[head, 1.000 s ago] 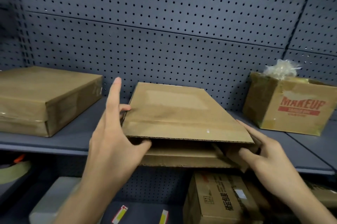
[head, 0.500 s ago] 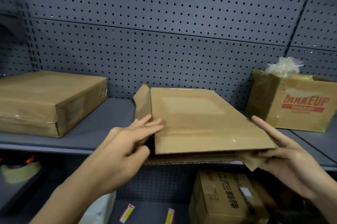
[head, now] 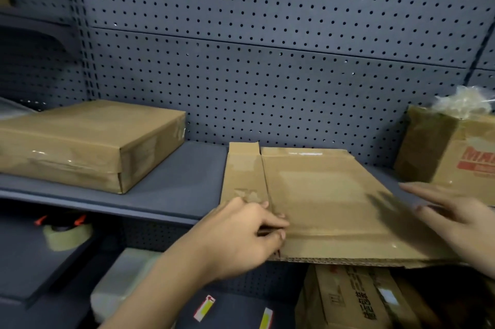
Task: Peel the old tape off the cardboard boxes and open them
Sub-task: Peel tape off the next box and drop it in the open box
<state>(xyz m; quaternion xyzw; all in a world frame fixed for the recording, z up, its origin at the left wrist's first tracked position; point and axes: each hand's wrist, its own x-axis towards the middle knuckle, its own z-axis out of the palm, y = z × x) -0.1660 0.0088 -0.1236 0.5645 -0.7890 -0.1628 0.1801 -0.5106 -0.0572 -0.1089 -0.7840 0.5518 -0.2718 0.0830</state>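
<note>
A flattened cardboard box [head: 329, 202] lies on the grey shelf [head: 174, 184], its front edge jutting past the shelf lip and a side flap [head: 243, 170] folded out flat on its left. My left hand [head: 241, 237] grips the box's front left corner, fingers curled over the top. My right hand [head: 455, 216], blurred, hovers with straight fingers over the box's right side. A closed flat cardboard box [head: 85, 143] with shiny tape on its sides sits at the shelf's left.
A "MAKEUP" carton [head: 452, 157] with crumpled clear tape [head: 463, 101] on top stands at right. Pegboard [head: 267, 60] backs the shelf. Below: a tape roll [head: 67, 232] at left, a pale package [head: 126, 277], a printed carton [head: 356, 299].
The box has gone from raised and gaping open to lying flat on the shelf, its left flap spread out. My left hand moved to its front left corner; my right hand let go.
</note>
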